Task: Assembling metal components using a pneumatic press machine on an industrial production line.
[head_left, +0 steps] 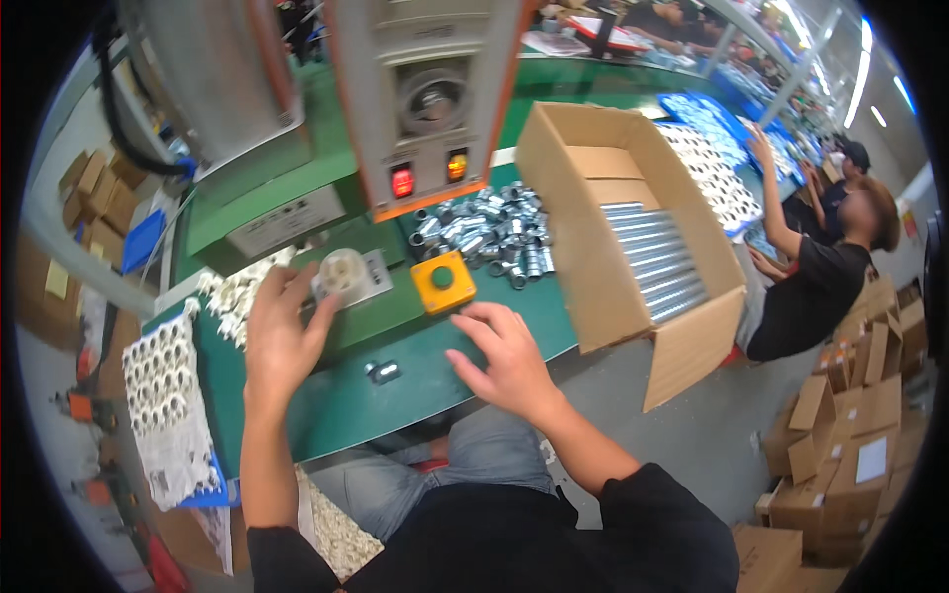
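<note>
My left hand (285, 331) is beside the round whitish fixture (343, 277) on the green machine base, its thumb and fingers apart. No object shows in it. My right hand (506, 358) hovers over the front of the table, fingers loosely curled but apart and nothing between them. It is just below a yellow button box (443, 283) with a green push button. Between my hands, a small shiny metal fitting (384, 372) lies on the green tabletop (435, 387). White plastic pieces (235, 301) are heaped beyond my left hand.
A pile of metal fittings (479, 229) lies behind the button box. To its right stands an open cardboard box (583, 287) with rows of metal tubes. The machine's panel (425, 158) has lit red and yellow switches. A tray of white parts (163, 395) sits left; co-workers (820, 267) sit right.
</note>
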### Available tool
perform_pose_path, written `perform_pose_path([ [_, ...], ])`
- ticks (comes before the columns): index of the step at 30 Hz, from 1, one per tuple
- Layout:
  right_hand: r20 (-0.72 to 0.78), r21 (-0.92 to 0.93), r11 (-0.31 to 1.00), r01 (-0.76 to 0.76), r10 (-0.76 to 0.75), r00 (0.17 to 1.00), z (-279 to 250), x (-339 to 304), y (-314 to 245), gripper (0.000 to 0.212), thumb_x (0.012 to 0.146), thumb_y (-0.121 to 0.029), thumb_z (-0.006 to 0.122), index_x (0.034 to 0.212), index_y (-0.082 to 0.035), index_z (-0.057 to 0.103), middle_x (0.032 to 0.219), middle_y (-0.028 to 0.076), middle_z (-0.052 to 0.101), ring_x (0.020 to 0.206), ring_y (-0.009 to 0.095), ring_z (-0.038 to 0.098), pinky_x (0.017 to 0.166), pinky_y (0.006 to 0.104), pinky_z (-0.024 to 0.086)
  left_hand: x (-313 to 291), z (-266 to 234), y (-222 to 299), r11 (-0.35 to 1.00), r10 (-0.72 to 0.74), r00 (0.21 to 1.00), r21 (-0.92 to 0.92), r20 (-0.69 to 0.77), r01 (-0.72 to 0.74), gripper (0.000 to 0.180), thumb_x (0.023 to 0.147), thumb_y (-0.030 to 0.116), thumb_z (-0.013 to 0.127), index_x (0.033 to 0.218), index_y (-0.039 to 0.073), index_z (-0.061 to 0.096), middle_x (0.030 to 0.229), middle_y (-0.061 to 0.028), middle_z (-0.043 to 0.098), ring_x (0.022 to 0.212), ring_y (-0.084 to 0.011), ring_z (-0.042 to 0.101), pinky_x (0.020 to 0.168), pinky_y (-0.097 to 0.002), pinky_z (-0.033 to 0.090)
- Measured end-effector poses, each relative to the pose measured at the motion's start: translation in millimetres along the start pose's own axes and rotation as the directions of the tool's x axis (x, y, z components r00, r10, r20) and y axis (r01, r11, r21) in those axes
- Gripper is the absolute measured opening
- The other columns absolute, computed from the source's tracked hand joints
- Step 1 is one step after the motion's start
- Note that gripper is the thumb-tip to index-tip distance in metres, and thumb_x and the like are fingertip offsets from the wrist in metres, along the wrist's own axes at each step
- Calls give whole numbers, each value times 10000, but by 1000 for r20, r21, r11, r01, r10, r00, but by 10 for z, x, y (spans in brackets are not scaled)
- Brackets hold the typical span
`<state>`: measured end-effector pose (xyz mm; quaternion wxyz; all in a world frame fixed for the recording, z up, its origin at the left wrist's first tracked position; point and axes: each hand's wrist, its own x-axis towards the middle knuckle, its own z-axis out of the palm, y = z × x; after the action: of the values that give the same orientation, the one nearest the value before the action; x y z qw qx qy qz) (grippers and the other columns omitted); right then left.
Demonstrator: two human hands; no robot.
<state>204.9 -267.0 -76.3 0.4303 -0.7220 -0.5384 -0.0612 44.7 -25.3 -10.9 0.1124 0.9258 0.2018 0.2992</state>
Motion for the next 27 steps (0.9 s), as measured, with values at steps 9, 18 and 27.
perform_pose_path([
  [9, 134, -159, 972, 172, -151, 979, 16, 465, 204, 490, 872, -297, 788, 1239, -16, 622, 1327, 187, 557, 1228, 386, 536, 1036, 489, 432, -876, -332, -53, 941, -58, 997, 336, 45, 40, 238, 863, 122, 745, 1055, -16, 716, 958, -139, 685, 940, -334, 617, 875, -444, 450],
  [18, 57, -105, 983, 148, -143, 988, 74, 462, 276, 471, 870, -265, 790, 1206, 23, 627, 1272, 197, 572, 1199, 386, 559, 1048, 485, 435, -863, -170, -136, 969, -103, 992, 235, 80, 81, 480, 852, 147, 771, 1262, -68, 642, 1233, -219, 583, 1106, -400, 553, 958, -482, 449],
  [27, 83, -161, 974, 162, -150, 985, 19, 488, 252, 455, 842, -248, 803, 1172, 21, 642, 1257, 174, 574, 1189, 356, 557, 1041, 478, 418, -880, -133, -286, 971, -113, 993, 216, 34, 103, 353, 872, 131, 753, 1169, -53, 701, 1184, -215, 580, 1072, -397, 552, 942, -483, 456],
])
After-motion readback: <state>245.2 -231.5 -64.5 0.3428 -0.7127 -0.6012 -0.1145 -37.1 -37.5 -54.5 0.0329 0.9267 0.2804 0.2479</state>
